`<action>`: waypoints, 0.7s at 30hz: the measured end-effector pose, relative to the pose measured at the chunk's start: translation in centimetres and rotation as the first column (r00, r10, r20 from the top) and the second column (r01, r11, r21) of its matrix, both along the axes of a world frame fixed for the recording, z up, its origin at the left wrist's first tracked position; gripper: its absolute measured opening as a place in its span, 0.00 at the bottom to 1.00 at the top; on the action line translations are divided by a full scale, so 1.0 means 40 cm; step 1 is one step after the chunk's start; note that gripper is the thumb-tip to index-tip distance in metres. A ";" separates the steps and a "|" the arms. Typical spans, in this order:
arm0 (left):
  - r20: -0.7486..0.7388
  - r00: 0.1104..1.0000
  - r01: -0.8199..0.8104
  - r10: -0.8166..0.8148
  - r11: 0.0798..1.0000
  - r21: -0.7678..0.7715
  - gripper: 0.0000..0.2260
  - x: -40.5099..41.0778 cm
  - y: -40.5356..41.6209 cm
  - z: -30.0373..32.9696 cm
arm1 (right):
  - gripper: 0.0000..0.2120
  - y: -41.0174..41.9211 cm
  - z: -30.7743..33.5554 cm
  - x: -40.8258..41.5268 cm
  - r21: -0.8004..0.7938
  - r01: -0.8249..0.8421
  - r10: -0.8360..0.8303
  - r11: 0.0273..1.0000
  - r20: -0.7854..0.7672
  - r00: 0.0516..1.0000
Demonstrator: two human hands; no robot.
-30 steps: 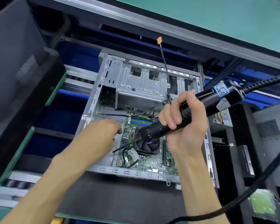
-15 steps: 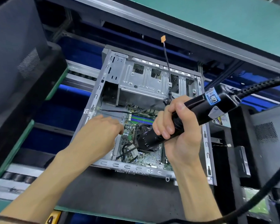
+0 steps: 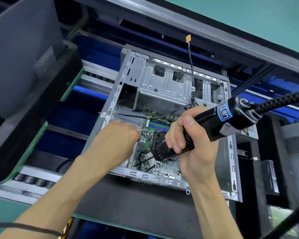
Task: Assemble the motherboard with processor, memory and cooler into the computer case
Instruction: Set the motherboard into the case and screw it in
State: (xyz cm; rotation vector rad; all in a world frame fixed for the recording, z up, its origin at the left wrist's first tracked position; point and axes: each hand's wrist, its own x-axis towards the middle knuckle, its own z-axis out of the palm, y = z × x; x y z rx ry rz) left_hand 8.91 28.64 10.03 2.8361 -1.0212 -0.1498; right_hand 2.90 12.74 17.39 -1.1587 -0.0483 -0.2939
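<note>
An open grey computer case lies on its side on a dark pallet. Inside it sits the green motherboard, with memory slots near the top and a black fan cooler partly hidden by the tool. My right hand grips a black electric screwdriver that slants down toward the board's left part. My left hand reaches into the case at the board's left edge; its fingertips are curled and hidden, so whether they pinch something is unclear.
A thin cable with an orange tag rises from the case. The screwdriver's thick braided cord runs off to the right. Another dark case stands at the left on the roller conveyor. Black equipment stands at the right.
The screwdriver has tipped further down toward the board's lower left, its tip now past the cooler. My left hand stays at the board's left edge.
</note>
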 end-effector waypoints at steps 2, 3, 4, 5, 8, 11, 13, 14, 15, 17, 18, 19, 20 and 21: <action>0.004 1.000 0.006 -0.006 1.000 0.023 0.18 0.002 -0.001 -0.004 | 0.07 0.001 -0.003 0.000 -0.003 -0.001 0.001 1.000 0.000 1.000; 0.007 1.000 0.007 -0.008 1.000 0.029 0.18 0.002 -0.002 -0.006 | 0.07 0.001 -0.004 0.000 -0.003 -0.003 0.003 1.000 0.000 1.000; 0.010 1.000 0.008 -0.008 0.999 0.031 0.18 0.001 -0.001 -0.007 | 0.07 0.002 -0.005 -0.001 -0.001 -0.005 0.005 1.000 -0.001 1.000; 0.014 1.000 0.009 -0.010 0.999 0.033 0.18 0.001 -0.001 -0.007 | 0.07 0.003 -0.006 -0.001 0.002 -0.007 0.007 1.000 -0.003 1.000; 0.024 1.000 0.009 -0.010 0.999 0.037 0.18 0.000 -0.002 -0.006 | 0.06 0.006 -0.007 0.000 -0.004 -0.012 0.012 1.000 -0.006 1.000; 0.030 1.000 0.007 -0.008 0.999 0.043 0.17 0.000 -0.003 -0.006 | 0.07 0.011 -0.008 0.002 -0.009 -0.014 0.014 1.000 -0.013 1.000; 0.031 0.999 0.007 -0.009 0.999 0.043 0.17 0.000 -0.003 -0.009 | 0.07 0.015 -0.009 0.002 -0.013 -0.018 0.017 1.000 -0.016 1.000; 0.030 1.000 0.007 -0.008 0.999 0.042 0.17 0.001 -0.003 -0.010 | 0.08 0.017 -0.011 0.002 -0.016 -0.018 0.018 1.000 -0.020 1.000; 0.031 0.999 0.006 -0.008 0.999 0.041 0.17 0.001 -0.003 -0.011 | 0.08 0.018 -0.012 0.001 -0.019 -0.019 0.018 1.000 -0.023 1.000; 0.033 0.999 0.004 -0.006 0.999 0.043 0.16 0.002 -0.004 -0.013 | 0.08 0.021 -0.014 0.001 -0.030 -0.020 0.019 0.999 -0.026 0.999; 0.031 1.000 0.002 -0.003 0.999 0.046 0.16 0.003 -0.005 -0.015 | 0.08 0.021 -0.014 0.001 -0.036 -0.021 0.020 0.999 -0.025 0.999; 0.027 1.000 -0.001 -0.001 0.999 0.046 0.15 0.004 -0.006 -0.016 | 0.07 0.022 -0.015 0.001 -0.040 -0.021 0.020 0.999 -0.023 1.000; 0.024 1.000 -0.002 0.001 0.999 0.044 0.15 0.004 -0.007 -0.017 | 0.07 0.023 -0.014 0.001 -0.042 -0.021 0.020 0.999 -0.021 1.000; 0.023 1.000 -0.003 0.003 0.999 0.039 0.15 0.004 -0.007 -0.019 | 0.07 0.023 -0.015 0.002 -0.041 -0.021 0.020 0.999 -0.019 1.000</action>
